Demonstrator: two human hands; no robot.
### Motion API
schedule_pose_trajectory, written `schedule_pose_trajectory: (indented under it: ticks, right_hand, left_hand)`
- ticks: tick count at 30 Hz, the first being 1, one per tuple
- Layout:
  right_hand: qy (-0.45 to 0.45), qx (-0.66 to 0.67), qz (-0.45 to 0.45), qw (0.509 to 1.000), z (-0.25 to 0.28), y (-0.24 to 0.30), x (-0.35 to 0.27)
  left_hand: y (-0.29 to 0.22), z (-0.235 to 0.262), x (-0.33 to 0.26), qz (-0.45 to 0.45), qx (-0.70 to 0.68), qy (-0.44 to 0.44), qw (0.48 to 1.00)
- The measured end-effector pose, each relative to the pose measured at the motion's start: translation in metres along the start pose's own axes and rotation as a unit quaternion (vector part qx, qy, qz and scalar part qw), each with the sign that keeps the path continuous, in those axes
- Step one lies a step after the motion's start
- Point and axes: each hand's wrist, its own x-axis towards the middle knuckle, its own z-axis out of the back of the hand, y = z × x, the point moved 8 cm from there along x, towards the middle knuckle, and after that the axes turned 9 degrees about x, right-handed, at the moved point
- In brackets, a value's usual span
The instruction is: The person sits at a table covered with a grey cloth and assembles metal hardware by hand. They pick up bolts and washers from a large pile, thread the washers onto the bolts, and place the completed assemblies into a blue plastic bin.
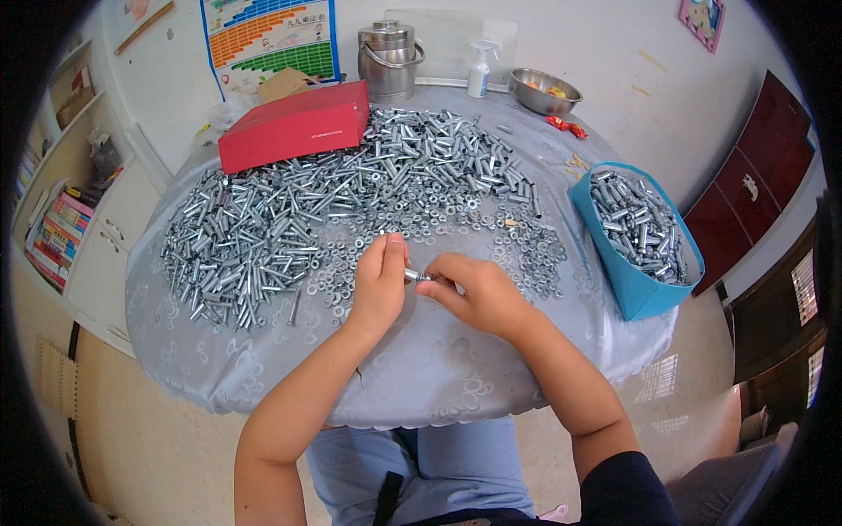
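The metal fastener (412, 275) is positioned between the hands, above the worktop (425, 373). The left hand (381, 279) grips its left end with curled fingers; the right hand (474, 289) pinches its right end.

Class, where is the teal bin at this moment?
In the head view, the teal bin stands on the right side of the table, to the right of the loose washers and the right hand.
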Motion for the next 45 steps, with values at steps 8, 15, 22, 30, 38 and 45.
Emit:
schedule_pose_trajectory:
  ticks: [8, 15, 22, 30, 38, 45]
  right_hand:
    - [0.086, 0.199, -0.137, 0.966, -0.023, -0.023, -0.004]
    - [0.109, 0.268, -0.189, 0.938, -0.028, -0.039, -0.008]
    - [0.089, 0.256, -0.223, 0.936, -0.022, -0.038, -0.010]
    - [0.091, 0.294, -0.255, 0.917, -0.024, -0.037, -0.010]
    - [0.093, 0.295, -0.242, 0.920, -0.025, -0.034, -0.008]
    - [0.018, 0.220, -0.105, 0.970, -0.011, -0.017, -0.001]
  left_hand:
    - [-0.004, 0.003, 0.001, -0.027, -0.012, -0.002, 1.000]
    - [-0.007, 0.001, 0.001, -0.017, 0.002, 0.004, 1.000]
    - [-0.010, -0.006, -0.002, -0.024, -0.003, 0.031, 0.999]
    - [-0.012, -0.006, -0.003, -0.035, 0.002, 0.026, 0.999]
    - [-0.011, -0.006, -0.003, -0.016, -0.021, 0.033, 0.999]
    - [-0.014, -0.003, -0.002, -0.054, 0.010, 0.014, 0.998]
